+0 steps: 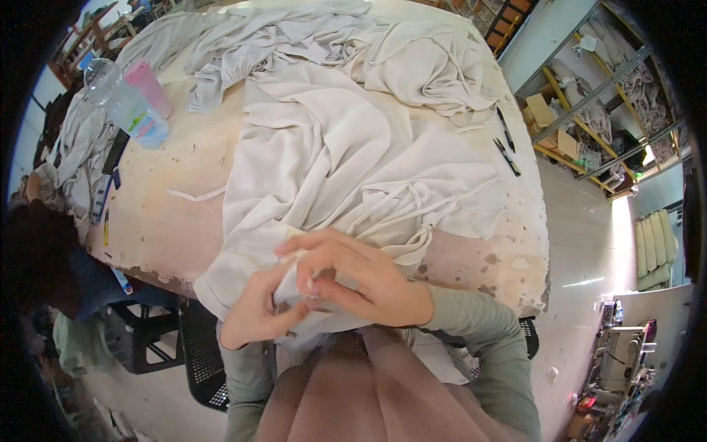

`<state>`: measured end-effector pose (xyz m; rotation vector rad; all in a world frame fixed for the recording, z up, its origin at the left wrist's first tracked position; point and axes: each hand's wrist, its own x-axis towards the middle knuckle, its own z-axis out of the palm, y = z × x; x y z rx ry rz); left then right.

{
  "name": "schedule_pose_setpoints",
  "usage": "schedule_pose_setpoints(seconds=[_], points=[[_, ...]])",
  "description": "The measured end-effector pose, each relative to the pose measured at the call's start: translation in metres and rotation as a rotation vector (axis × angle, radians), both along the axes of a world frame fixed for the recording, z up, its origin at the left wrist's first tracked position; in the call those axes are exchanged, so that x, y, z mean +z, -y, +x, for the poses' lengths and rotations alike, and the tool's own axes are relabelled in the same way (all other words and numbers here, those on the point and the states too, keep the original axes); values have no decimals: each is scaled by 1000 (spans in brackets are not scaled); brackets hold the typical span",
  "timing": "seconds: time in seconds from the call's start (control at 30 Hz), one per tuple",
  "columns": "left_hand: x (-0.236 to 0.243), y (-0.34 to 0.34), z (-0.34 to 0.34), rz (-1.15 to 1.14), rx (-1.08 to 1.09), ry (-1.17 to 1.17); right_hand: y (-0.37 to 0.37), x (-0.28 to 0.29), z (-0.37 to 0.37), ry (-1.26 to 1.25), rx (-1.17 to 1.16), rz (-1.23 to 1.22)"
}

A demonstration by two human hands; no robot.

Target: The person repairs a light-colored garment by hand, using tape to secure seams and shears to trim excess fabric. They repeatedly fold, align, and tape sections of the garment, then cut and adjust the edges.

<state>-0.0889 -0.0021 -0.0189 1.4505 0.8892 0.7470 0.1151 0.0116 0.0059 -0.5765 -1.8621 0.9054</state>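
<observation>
Two bare hands, the left hand (pixel 256 308) and the right hand (pixel 374 283), come together at the table's near edge, fingers curled and fingertips almost meeting; whether they pinch any cloth, I cannot tell. Beneath them lies an off-white garment (pixel 309 147) of soft, matte fabric, spread over the middle of the table in long, rounded folds, its near end dropping over the edge. Narrow fabric ties (pixel 416 202) loop loosely across its right side. The hands hide the cloth directly under them.

Behind it, a crumpled cream cloth heap (pixel 427 66) and greyish gathered cloth (pixel 265 37) crowd the far side. The tabletop (pixel 184 236) is tan, blotched and chipped along its rim. A thin fabric strip (pixel 195 195) lies left of the garment; farther left stand a clear plastic bottle (pixel 125 103) and a pink tumbler (pixel 151 90). Two slim black tools (pixel 507 157) lie right. Beyond, a metal shelf rack (pixel 571 110) holds cardboard boxes (pixel 549 114) and bagged bundles.
</observation>
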Motion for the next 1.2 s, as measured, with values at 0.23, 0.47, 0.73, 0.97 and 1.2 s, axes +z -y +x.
schedule_pose_setpoints(seconds=[0.23,0.47,0.73,0.97,1.2], points=[[3,1,20,150,91,-305,6,-32,-14,-17,-80,-468],[-2,17,31,217,333,-404,10,-42,-23,-147,-282,-291],[-7,15,32,687,490,-496,2,-61,-27,-402,-14,-736],[-11,15,31,789,591,-535,-5,-38,-12,-331,70,-1030],[-7,10,23,362,434,-404,2,-19,-6,392,-455,153]])
